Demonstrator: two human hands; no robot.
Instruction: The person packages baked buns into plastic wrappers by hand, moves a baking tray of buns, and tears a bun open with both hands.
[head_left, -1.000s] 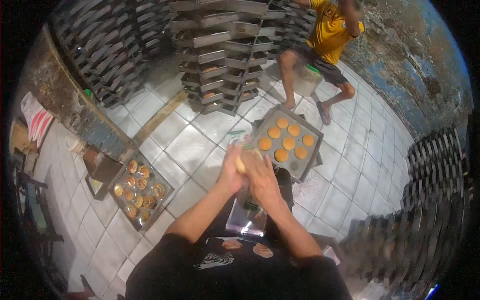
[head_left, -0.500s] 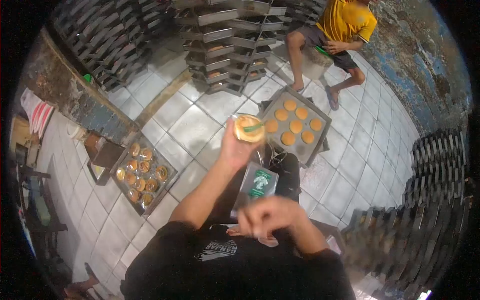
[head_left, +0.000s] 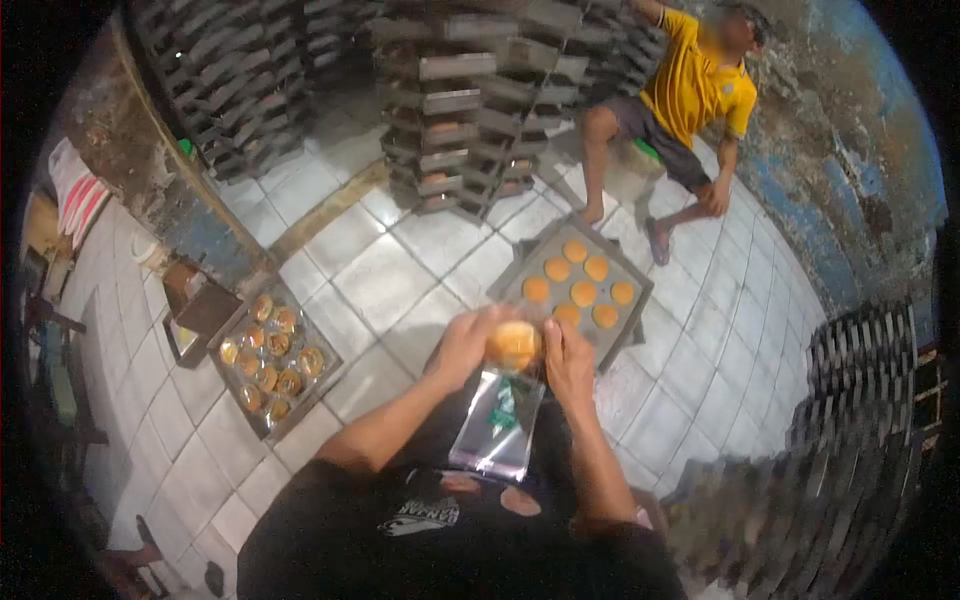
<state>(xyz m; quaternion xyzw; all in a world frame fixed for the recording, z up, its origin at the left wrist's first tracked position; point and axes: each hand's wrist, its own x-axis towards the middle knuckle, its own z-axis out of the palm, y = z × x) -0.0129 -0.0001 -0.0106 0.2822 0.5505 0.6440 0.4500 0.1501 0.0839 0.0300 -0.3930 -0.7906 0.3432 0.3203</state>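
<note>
Both my hands are in front of my lap with a round, golden-brown bun (head_left: pixel 515 346) between them. My left hand (head_left: pixel 468 345), smeared by motion, is closed around the bun's left side. On the bun's right edge, the fingers of my right hand (head_left: pixel 571 368) are pinched together. Clear wrapping around the bun is hard to make out in this blur. Just below it, a stack of clear plastic bags (head_left: pixel 497 424) with green print lies on my lap.
On the floor ahead stands a tray of unwrapped buns (head_left: pixel 624 333). Another tray (head_left: pixel 268 428), at left, holds several wrapped buns. Stacked metal trays (head_left: pixel 455 100) rise behind, with more stacks (head_left: pixel 790 450) at right. A person in a yellow shirt (head_left: pixel 695 85) sits at the back right.
My left hand has lowered the bun toward my lap. My right hand has come up from over the bags to the bun's right side. The seated person's arms have shifted.
</note>
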